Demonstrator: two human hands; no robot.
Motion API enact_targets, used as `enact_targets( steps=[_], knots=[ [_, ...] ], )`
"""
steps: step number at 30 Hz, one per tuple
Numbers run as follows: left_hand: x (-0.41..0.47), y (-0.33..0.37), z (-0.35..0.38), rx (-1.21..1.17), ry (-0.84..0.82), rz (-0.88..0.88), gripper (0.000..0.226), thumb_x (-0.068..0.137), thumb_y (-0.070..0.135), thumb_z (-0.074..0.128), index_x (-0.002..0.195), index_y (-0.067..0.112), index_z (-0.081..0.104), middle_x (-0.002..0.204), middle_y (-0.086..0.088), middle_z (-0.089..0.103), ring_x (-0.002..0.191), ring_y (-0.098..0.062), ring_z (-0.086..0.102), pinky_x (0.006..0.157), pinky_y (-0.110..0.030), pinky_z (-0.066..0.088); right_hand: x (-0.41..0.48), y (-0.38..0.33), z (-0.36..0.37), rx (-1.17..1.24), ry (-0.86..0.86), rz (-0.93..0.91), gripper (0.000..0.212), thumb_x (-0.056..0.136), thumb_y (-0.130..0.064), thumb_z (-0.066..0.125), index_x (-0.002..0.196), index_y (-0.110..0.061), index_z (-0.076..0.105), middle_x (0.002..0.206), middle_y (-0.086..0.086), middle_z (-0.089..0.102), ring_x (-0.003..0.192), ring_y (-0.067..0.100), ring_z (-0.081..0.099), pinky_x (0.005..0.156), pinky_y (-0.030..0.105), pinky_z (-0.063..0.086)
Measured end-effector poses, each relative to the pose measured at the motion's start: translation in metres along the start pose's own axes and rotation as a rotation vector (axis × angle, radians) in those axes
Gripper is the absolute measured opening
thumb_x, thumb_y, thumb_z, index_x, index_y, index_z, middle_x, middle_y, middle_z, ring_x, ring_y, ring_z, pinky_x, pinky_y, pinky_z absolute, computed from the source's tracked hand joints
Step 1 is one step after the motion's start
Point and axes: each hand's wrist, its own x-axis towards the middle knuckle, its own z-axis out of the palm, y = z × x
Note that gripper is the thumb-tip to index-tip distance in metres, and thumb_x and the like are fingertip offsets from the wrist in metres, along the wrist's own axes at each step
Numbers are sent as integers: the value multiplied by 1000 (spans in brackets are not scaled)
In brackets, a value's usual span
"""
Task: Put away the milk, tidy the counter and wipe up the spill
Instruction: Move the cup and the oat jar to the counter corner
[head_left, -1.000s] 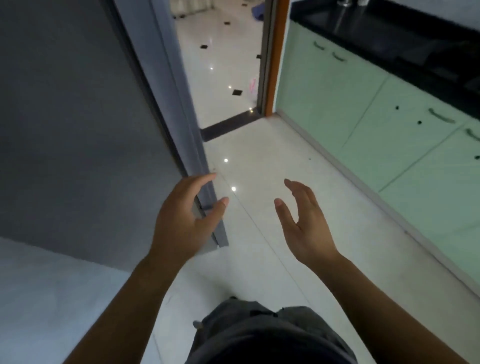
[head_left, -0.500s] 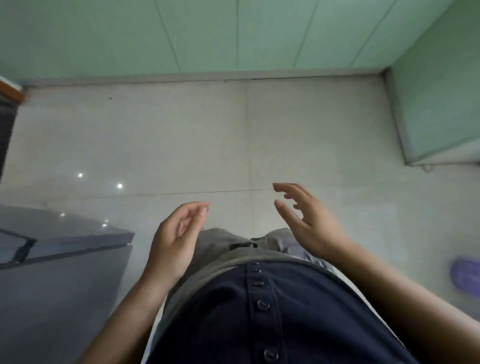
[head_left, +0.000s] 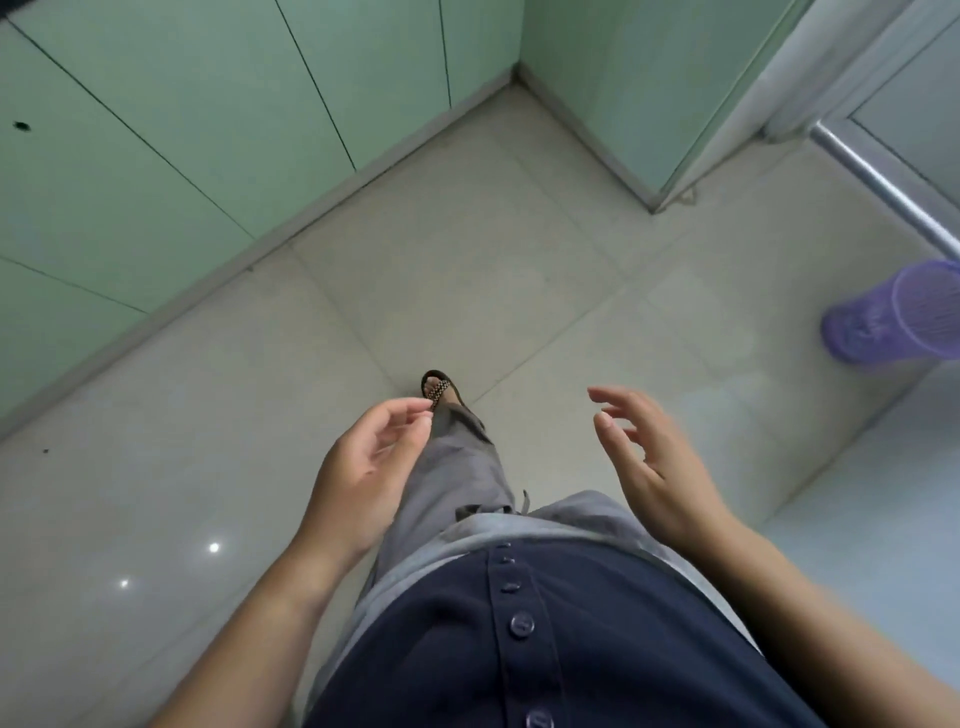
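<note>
View from your head, looking straight down at a pale tiled floor (head_left: 467, 270). Your left hand (head_left: 363, 467) and right hand (head_left: 654, 467) float in front of your waist, apart from each other. Both hold nothing. The left hand's fingers are loosely curled, thumb close to the forefinger. The right hand's fingers are relaxed and slightly spread.

The milk, the counter and the spill are all out of view. Only green cabinets (head_left: 156, 156) show, running along the top left and meeting in a corner near the top centre. One foot in a sandal (head_left: 439, 389) is set forward on the tiles, just past the left fingertips. A purple bin (head_left: 893, 317) stands at the right edge, and a metal rail (head_left: 883, 187) slants down above it.

What could go wrong, as a judgement:
- The floor is glossy and throws back light spots at lower left. An open sandal on it could slide, more so if any of the spill has reached the tiles; the pictures do not show whether it has.
- With your gaze down, a reach toward the counter would be blind. You could knock the milk over and widen the spill. Lift your view before either hand goes up.
- The bin sits near your right side. A turn or a swing of the right arm could tip it.
- The rail may mark a door track, a likely place to catch a toe.
</note>
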Motion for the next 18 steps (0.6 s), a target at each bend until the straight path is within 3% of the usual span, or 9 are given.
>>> enact_targets(
  steps=[4, 7, 18],
  knots=[
    [89, 34, -28, 8, -7, 29, 26, 75, 51, 56, 93, 34, 64, 102, 9, 68, 100, -3, 61, 84, -18, 44, 88, -34, 1, -16, 19, -4, 43, 90, -54, 34, 121, -29, 50, 119, -13, 52, 112, 4, 50, 94, 27, 42],
    [150, 67, -59, -12, 14, 37, 29, 73, 52, 56, 93, 33, 65, 103, 6, 68, 101, -6, 62, 86, -22, 44, 158, -79, -1, -6, 19, -11, 48, 87, -55, 32, 121, -27, 50, 120, -10, 53, 111, 6, 51, 91, 26, 43],
    [304, 129, -143, -40, 118, 46, 24, 77, 48, 54, 93, 34, 64, 101, 7, 68, 98, -4, 62, 81, -11, 44, 341, -172, 6, -56, -23, -154, 42, 91, -54, 34, 117, -28, 53, 116, -13, 54, 107, 2, 52, 91, 25, 44]
  ],
)
